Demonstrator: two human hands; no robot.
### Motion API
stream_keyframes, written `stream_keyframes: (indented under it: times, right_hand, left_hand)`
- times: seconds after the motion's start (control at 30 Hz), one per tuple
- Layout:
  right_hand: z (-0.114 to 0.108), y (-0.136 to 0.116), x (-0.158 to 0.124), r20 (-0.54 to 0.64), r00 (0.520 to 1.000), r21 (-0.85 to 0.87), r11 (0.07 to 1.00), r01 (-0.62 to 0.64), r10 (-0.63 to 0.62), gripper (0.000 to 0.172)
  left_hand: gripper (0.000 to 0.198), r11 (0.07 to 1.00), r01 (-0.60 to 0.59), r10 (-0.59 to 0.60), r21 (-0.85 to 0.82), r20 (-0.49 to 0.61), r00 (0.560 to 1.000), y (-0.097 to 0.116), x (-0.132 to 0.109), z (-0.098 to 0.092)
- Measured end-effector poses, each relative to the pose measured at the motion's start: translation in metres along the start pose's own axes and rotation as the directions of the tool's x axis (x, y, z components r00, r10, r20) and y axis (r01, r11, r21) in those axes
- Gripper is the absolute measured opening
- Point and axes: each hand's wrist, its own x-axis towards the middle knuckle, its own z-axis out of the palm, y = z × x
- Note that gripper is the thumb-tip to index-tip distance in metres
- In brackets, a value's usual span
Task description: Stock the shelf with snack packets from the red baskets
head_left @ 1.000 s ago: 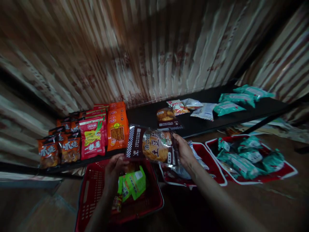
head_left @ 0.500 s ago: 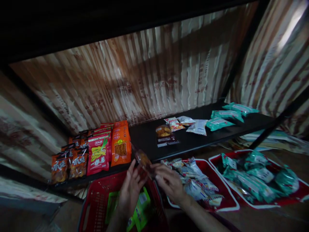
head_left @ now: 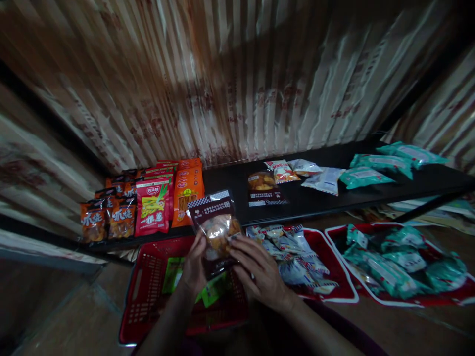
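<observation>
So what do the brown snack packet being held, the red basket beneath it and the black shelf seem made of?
Brown snack packet: glossy, partly clear plastic film, since light glares off it and the contents show through.
Red basket: probably moulded plastic, given its slotted wall and even colour.
Black shelf: smooth and dark, perhaps painted metal or coated board; the dim view leaves that open.

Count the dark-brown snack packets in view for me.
2: the held packet, between the left hand and the right hand, and the other packet, lying on the black shelf. More may be hidden in the leftmost red basket, partly blocked by the hands.
</observation>
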Motion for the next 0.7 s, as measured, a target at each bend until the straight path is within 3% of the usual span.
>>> stream_keyframes:
  times: [0.1,0.17,0.27,0.37,0.43,0.57,0.7]
  right_hand:
    - [0.0,0.015,0.003,-0.132,0.941,0.089,0.949,-0.303,0.312,0.043]
    - [0.003,0.022,0.005,-0.031,0.86,0.25,0.837,-0.487,0.51,0.044]
    - [0.009,0.022,0.007,0.225,0.71,0.505,0.543,-0.671,0.668,0.044]
    - [0.016,0.019,0.008,0.355,0.603,0.625,0.298,-0.721,0.715,0.04]
    - [0.021,0.019,0.009,0.413,0.578,0.657,0.209,-0.724,0.703,0.036]
    - [0.028,0.018,0.012,0.483,0.554,0.691,0.093,-0.716,0.678,0.032]
    - [0.027,0.015,0.016,0.502,0.53,0.709,0.025,-0.704,0.684,0.03]
  left_hand:
    - [0.05,0.994,0.062,-0.06,-0.095,0.026,0.998,-0.002,-0.001,-0.013]
    - [0.052,0.99,0.085,-0.083,-0.111,0.017,0.996,-0.006,-0.001,-0.023]
    - [0.051,0.987,0.115,-0.111,-0.111,0.04,0.993,-0.013,-0.001,-0.035]
    - [0.049,0.973,0.193,-0.181,-0.125,0.103,0.978,-0.018,-0.006,-0.042]
    - [0.046,0.964,0.224,-0.208,-0.142,0.116,0.971,-0.019,-0.009,-0.044]
    - [0.043,0.958,0.236,-0.213,-0.162,0.146,0.966,-0.017,-0.012,-0.048]
    - [0.044,0.971,0.15,-0.126,-0.185,0.139,0.982,-0.011,-0.007,-0.047]
